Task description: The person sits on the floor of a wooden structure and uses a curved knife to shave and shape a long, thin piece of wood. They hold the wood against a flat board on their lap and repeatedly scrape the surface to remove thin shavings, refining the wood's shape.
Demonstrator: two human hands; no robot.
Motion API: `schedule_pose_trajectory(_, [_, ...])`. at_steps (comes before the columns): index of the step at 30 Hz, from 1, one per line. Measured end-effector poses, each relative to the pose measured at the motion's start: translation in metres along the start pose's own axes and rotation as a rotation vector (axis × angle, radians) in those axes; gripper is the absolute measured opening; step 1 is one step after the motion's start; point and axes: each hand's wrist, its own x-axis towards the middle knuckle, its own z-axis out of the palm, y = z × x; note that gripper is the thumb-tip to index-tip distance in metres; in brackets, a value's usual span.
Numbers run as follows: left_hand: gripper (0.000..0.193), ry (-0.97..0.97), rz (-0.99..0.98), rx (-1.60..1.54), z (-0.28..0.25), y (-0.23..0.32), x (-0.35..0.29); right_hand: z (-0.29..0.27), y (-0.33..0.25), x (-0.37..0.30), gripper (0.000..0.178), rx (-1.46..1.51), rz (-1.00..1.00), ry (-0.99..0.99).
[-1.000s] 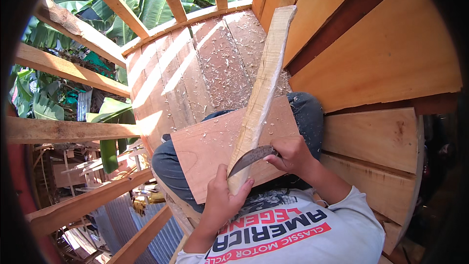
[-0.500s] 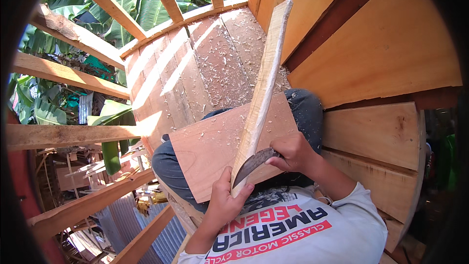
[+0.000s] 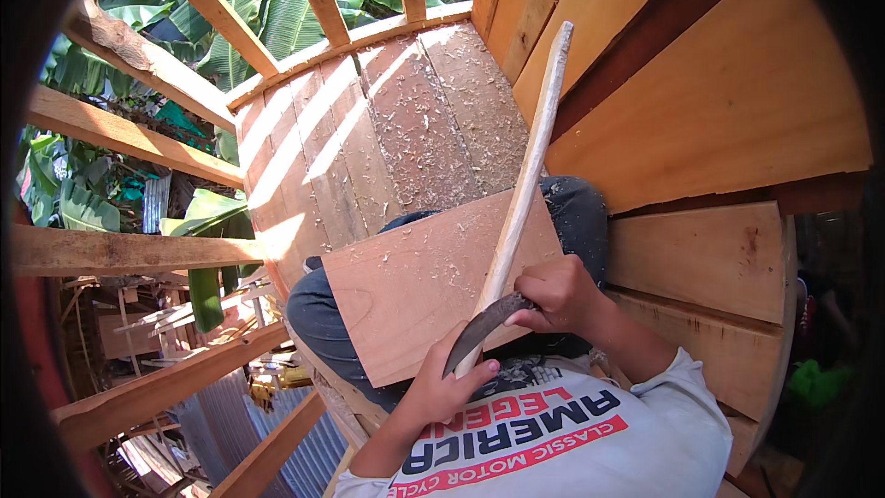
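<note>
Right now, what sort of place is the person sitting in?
Probably a wooden porch or balcony: straight light-brown wooden bars line its open side, long ribbed green leaves grow just outside, and flat reddish-brown wooden floorboards carry pale curly wood shavings.

A board (image 3: 396, 304) is lying on the legs (image 3: 318, 314), and a stick (image 3: 527, 184) is crossing over it. Shavings (image 3: 419, 124) are lying on the floor (image 3: 323, 207) ahead. A wall (image 3: 719, 101) is standing right.
</note>
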Motion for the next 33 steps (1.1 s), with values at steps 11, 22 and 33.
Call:
schedule_pose_trajectory(11, [0.029, -0.068, 0.048, -0.069, -0.003, 0.006, 0.019, -0.020, -0.010, 0.009, 0.056, -0.142, 0.184, 0.132])
schedule_pose_trajectory(22, [0.020, -0.178, 0.098, -0.206, 0.001, 0.005, 0.017, -0.032, -0.026, 0.010, 0.046, -0.282, 0.114, 0.055])
schedule_pose_trajectory(33, [0.023, -0.294, 0.033, -0.325, 0.000, -0.002, 0.005, -0.033, -0.054, 0.015, 0.049, -0.364, -0.134, -0.138])
